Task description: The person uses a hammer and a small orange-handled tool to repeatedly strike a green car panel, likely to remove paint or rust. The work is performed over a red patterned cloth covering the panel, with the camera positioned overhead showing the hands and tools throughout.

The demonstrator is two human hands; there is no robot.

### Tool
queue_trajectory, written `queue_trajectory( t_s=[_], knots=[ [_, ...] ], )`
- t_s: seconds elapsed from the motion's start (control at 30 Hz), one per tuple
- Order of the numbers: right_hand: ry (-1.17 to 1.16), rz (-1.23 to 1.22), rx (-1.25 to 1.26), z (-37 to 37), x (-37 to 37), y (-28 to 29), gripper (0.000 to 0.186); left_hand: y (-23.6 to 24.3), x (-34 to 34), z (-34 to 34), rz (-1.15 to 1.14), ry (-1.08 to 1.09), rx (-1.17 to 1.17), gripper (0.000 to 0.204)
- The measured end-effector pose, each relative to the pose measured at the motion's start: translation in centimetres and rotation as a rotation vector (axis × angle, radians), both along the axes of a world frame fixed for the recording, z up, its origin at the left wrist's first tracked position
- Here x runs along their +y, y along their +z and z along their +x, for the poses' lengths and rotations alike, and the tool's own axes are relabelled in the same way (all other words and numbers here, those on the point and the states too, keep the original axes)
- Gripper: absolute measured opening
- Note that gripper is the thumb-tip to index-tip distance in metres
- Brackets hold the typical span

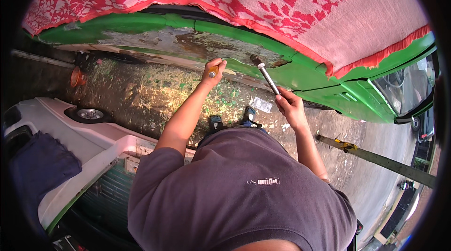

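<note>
My right hand (290, 106) is closed round the handle of a hammer (268, 78). The hammer's dark head is up at the green car panel (310, 75), by the edge of a bare, rusty patch (206, 44); whether it touches cannot be told. My left hand (214, 71) grips a tool with a yellow-orange handle (213, 71), its metal-capped butt toward me. The tool's working end is hidden behind my fingers, close to the panel's lower edge. Green paint has come away around the patch, leaving grey and brown metal.
A red-and-pink patterned cloth (300, 2) covers the car's top. Paint flakes litter the floor (155, 91) around my feet. A pale pink vehicle (89, 131) stands behind on the left. A post with yellow tape (376, 158) is at right, an orange container (78, 77) at far left.
</note>
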State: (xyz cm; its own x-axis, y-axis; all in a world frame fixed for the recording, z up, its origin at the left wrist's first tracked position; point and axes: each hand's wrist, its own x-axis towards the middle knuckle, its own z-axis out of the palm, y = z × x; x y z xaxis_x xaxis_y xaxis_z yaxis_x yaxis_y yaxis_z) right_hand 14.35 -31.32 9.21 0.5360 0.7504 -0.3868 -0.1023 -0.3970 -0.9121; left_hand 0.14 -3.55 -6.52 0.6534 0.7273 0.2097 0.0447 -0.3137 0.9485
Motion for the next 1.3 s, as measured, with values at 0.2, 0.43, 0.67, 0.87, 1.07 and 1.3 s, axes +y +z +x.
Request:
queue_trajectory(
  t_s=[0.2, 0.43, 0.67, 0.87, 1.07, 1.3],
  knots=[
    [0.012, 0.009, -0.018, 0.0, 0.6, 0.8, 0.040, -1.0, 3.4, 1.0, -0.281, 0.066, -0.117, 0.034],
    [-0.019, -0.005, -0.011, 0.3, 0.6, 0.7, 0.039, 0.5, 5.6, 1.1, -0.426, -0.173, -0.114, 0.029],
    [0.012, 0.015, -0.026, 0.7, 0.8, 0.8, 0.038, 0.1, 5.2, 1.2, -0.342, -0.143, -0.074, 0.030],
    [0.067, 0.005, -0.094, 0.5, 2.0, 0.9, 0.039, -0.9, 4.1, 2.2, -0.612, -0.001, -0.256, 0.026],
    [0.147, 0.115, -0.262, -0.8, 4.5, 2.7, 0.040, -0.8, 4.1, 2.8, -0.357, 0.071, -0.072, 0.022],
    [0.389, 0.207, -0.419, -3.3, 7.0, 8.4, 0.043, -4.6, 5.6, 3.0, -0.074, 0.129, 0.056, 0.024]
  ],
)
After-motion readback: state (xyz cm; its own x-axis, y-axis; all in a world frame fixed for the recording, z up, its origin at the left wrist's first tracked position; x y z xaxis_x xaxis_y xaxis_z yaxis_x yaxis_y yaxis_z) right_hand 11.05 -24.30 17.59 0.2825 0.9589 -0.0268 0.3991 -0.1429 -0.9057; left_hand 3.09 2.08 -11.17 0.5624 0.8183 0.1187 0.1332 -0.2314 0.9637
